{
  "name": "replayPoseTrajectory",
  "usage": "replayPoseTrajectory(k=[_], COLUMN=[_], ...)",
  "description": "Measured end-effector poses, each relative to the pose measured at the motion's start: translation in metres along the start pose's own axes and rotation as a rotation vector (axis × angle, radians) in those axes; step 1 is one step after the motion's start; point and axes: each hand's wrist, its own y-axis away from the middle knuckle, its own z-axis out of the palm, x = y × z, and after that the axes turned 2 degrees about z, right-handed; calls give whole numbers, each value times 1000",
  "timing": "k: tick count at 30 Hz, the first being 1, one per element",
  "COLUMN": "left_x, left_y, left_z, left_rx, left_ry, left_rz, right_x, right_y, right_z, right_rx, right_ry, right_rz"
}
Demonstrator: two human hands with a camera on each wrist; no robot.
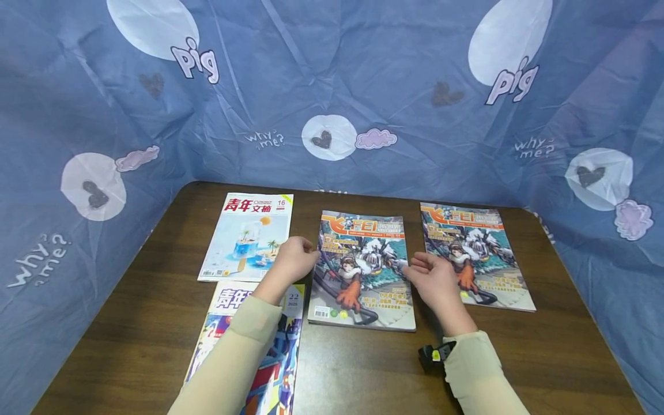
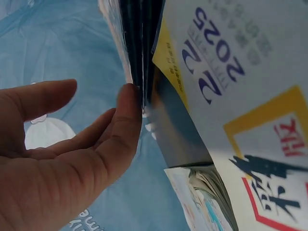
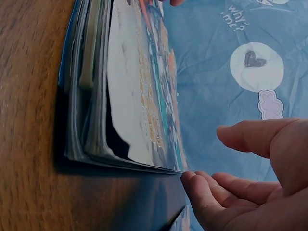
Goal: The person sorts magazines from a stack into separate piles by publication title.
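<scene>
My left hand [image 1: 293, 259] and right hand [image 1: 434, 279] are unclenched, grasping nothing, fingertips at opposite edges of the magazine pile [image 1: 363, 259] mid-table [image 1: 560, 357]. Uneven pushing could skew its layers. My left sleeve [image 1: 228, 357] covers part of the lower-left magazine [image 1: 287, 343], cropped below; the pile's count is unclear.

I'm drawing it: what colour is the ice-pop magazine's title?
Red title, clearest in the head view.

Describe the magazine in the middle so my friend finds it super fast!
Start at the brown, wood-grained table, then look between the person's bare left hand and bare right hand. There's the colourful rectangular magazine with orange FEI letters. Another orange-lettered magazine lies farther right with the same cover, but only this one sits between both hands.
</scene>
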Motion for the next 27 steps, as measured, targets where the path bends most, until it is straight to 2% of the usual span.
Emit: replayPoseTrajectory(k=[5,18,27], left_x=[2,0,-2], left_y=[-2,-6,-8], left_z=[2,7,10], left_rx=[-23,-75,-77], left_ry=[-5,-11,-8], left_rz=[-26,-68,-83], right_x=[3,4,6], right_y=[-3,-5,-5], right_z=[2,8,11], right_rx=[-10,-20,-9], right_ry=[26,26,33], right_rz=[-6,47,57])
